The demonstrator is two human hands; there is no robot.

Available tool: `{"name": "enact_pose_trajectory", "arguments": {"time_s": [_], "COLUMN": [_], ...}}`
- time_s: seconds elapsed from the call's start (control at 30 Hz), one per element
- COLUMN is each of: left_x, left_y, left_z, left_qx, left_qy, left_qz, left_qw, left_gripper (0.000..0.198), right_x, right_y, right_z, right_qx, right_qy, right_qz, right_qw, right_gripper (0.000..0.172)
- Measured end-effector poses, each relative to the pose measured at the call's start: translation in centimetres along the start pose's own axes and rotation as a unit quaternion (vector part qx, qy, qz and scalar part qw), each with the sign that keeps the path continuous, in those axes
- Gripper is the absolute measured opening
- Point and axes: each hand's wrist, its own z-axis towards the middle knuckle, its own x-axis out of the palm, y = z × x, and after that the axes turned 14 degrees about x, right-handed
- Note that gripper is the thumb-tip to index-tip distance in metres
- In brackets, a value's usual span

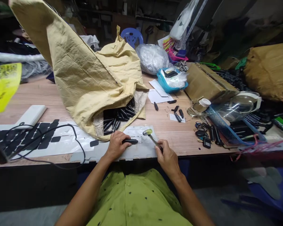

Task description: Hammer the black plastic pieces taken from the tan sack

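Observation:
My left hand (118, 145) is closed on a slim black handle-like piece (132, 141), which lies along the grey sheet (139, 152) at the table's front edge and points right. In my right hand (167, 157) is a small hammer (151, 137) with a pale yellowish head. That head is raised a little to the right of the black piece, apart from it. Just beyond my left hand, a yellow cloth sack (89, 75) lies with its mouth toward me. Many similar black pieces (122, 115) fill the mouth.
Several loose black pieces (177, 117) lie right of the sack beside white paper (159, 95). Farther right are a jar (199, 106), a blue basket (214, 117) and a cardboard box (208, 81). At left, a black cable (77, 139) crosses a sheet of black stickers (44, 133).

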Motion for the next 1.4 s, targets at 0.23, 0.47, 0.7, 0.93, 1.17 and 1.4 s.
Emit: {"name": "enact_pose_trajectory", "arguments": {"time_s": [0.23,0.47,0.7,0.93,1.17,1.4], "left_x": [0.4,0.7,0.7,0.7,1.0,0.8], "left_y": [0.2,-0.2,-0.4,-0.3,-0.1,0.2], "left_z": [0.6,0.7,0.8,0.8,0.5,0.5], "left_qx": [-0.027,-0.034,-0.036,-0.035,-0.012,0.047], "left_qy": [0.005,-0.015,-0.018,-0.010,-0.026,-0.060], "left_qz": [-0.007,-0.016,-0.022,-0.023,-0.002,0.029], "left_qw": [1.000,0.999,0.999,0.999,1.000,0.997], "left_gripper": [0.017,0.017,0.013,0.016,0.013,0.012], "right_x": [0.7,0.8,1.1,1.1,1.4,3.4], "right_y": [2.5,3.8,3.6,2.6,1.3,0.1], "right_z": [-1.3,-2.1,-2.1,-2.4,0.1,3.6], "right_qx": [-0.091,-0.147,-0.168,-0.155,-0.114,-0.111], "right_qy": [0.033,0.017,0.006,-0.025,-0.094,-0.189], "right_qz": [0.106,0.038,-0.015,0.011,0.001,-0.102], "right_qw": [0.990,0.988,0.986,0.987,0.989,0.970], "right_gripper": [0.043,0.045,0.047,0.044,0.042,0.041]}}
